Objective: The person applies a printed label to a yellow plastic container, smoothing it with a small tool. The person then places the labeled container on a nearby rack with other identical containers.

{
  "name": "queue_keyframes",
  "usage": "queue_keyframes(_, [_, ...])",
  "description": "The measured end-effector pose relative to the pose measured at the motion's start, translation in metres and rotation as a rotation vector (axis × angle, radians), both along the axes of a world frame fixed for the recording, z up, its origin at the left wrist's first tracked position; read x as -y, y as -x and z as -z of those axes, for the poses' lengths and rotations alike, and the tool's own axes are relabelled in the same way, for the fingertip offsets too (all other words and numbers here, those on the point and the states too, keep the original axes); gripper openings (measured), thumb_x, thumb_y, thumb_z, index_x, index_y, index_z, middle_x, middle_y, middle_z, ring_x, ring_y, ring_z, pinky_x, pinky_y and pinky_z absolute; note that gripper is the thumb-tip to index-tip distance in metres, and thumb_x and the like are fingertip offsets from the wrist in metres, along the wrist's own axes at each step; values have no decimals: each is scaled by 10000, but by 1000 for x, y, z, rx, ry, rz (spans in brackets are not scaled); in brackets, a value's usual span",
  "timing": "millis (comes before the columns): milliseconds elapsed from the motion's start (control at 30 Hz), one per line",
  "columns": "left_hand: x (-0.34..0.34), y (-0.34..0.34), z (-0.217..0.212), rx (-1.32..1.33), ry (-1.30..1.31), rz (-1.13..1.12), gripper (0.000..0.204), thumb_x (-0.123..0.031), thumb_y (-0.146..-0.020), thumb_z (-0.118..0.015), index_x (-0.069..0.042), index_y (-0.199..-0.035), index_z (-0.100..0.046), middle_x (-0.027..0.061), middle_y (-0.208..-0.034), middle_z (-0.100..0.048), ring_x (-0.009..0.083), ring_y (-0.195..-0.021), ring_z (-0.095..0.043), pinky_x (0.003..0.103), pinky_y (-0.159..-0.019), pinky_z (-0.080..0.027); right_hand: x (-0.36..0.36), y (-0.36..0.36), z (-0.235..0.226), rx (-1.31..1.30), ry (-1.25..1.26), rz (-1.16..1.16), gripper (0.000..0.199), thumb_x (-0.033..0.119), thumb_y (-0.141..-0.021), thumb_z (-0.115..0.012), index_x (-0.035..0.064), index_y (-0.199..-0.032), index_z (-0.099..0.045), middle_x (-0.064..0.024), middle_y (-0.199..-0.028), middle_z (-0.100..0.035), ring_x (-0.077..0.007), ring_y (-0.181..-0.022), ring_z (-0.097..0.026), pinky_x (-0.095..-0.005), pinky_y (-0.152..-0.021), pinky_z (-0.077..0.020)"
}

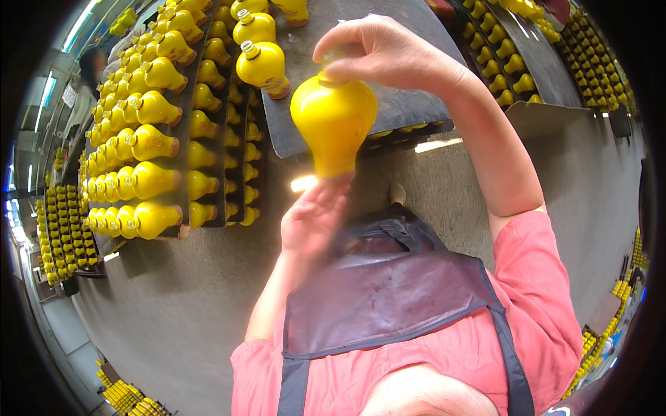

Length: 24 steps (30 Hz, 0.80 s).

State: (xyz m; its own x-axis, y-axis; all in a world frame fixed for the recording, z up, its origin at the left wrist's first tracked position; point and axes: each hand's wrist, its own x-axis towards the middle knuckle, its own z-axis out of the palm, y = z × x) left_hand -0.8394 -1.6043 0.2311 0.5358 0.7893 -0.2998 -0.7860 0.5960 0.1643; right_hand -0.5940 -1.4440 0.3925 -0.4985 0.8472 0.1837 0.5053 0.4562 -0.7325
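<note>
A glossy yellow bottle with a round, bulging body and a narrow foot stands upright in front of me. My right hand grips it from above, thumb and fingers curled around its short neck, which they mostly cover. Below, my left hand is turned palm up with its fingers at the foot, supporting it; motion blurs this hand a little. Just left of the held bottle, another yellow bottle of the same shape lies on the dark table board, its clear glass mouth toward the upper left.
On my left stands a tall rack with yellow bottles lying sideways in rows. More racked bottles are at the far right, beside a grey board. Concrete floor surrounds me. A blurred person is at the upper left.
</note>
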Motion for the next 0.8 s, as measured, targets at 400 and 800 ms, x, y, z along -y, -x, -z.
queue_keyframes(400, [-28,41,70,-673,164,-224,463,-104,-999,-466,-9,-1453,-463,168,-1341,-613,236,-1124,-631,329,-925,-536,-6,83,37,145,-397,-84,247,162,-830,-753,66,-1053,-711,-163,-1050,-676,-346,-992,-681,-437,-861,-550])
queue_keyframes(800, [109,130,147,-691,522,-298,396,-103,-986,-520,-26,-1375,-525,152,-1173,-662,233,-994,-654,326,-856,-565,-37,114,91,354,-392,-70,239,101,-828,-711,49,-1060,-701,-159,-1027,-658,-353,-943,-682,-435,-839,-563])
